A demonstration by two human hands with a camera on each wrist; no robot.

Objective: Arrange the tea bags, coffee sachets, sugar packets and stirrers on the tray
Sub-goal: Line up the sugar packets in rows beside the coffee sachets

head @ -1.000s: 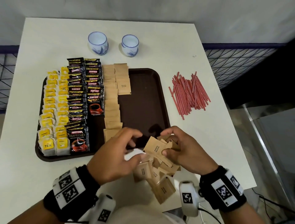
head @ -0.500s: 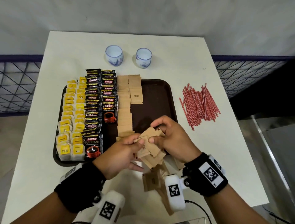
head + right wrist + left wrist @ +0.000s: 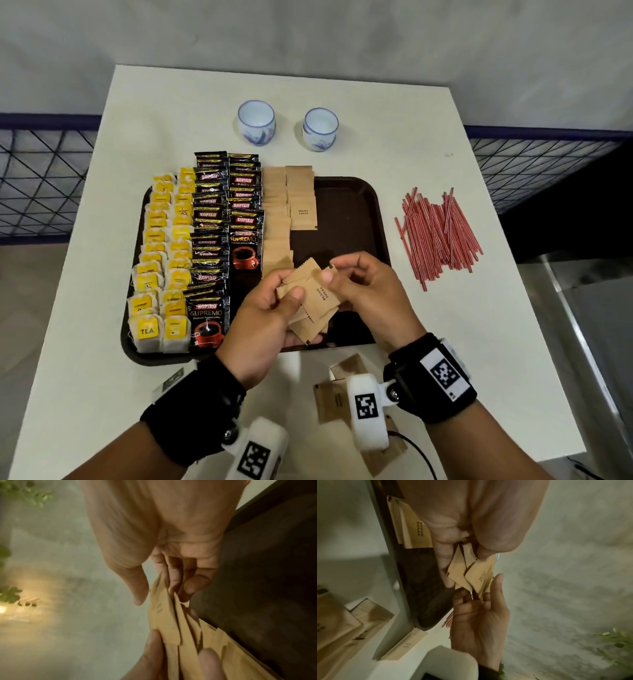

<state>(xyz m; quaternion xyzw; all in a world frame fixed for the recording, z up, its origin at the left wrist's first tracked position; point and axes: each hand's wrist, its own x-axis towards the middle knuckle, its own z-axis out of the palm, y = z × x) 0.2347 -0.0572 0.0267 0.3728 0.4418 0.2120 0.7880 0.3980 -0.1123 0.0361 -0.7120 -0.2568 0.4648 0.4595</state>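
A dark brown tray [image 3: 346, 195] holds rows of yellow tea bags [image 3: 161, 260], black coffee sachets [image 3: 222, 219] and brown sugar packets [image 3: 279, 212]. Above the tray's near edge, my left hand [image 3: 274, 305] grips a fanned bundle of brown sugar packets [image 3: 317, 301]. My right hand [image 3: 356, 277] pinches the top packet of that bundle between thumb and fingers. The left wrist view shows the bundle of packets [image 3: 474, 574] held between both hands. In the right wrist view the packets [image 3: 171, 622] sit at my fingertips over the tray [image 3: 265, 574]. Red stirrers [image 3: 438, 233] lie on the table right of the tray.
Two small white-and-blue cups [image 3: 257, 121] [image 3: 320, 128] stand behind the tray. More loose sugar packets [image 3: 334, 401] lie on the table near its front edge, partly hidden by my right wrist. The tray's right half is bare. A mesh railing [image 3: 41, 178] flanks the white table [image 3: 411, 144].
Both hands have lifted from the loose pile at the table's front and moved forward over the tray's near edge with a bundle of sugar packets. The camera view has shifted too.
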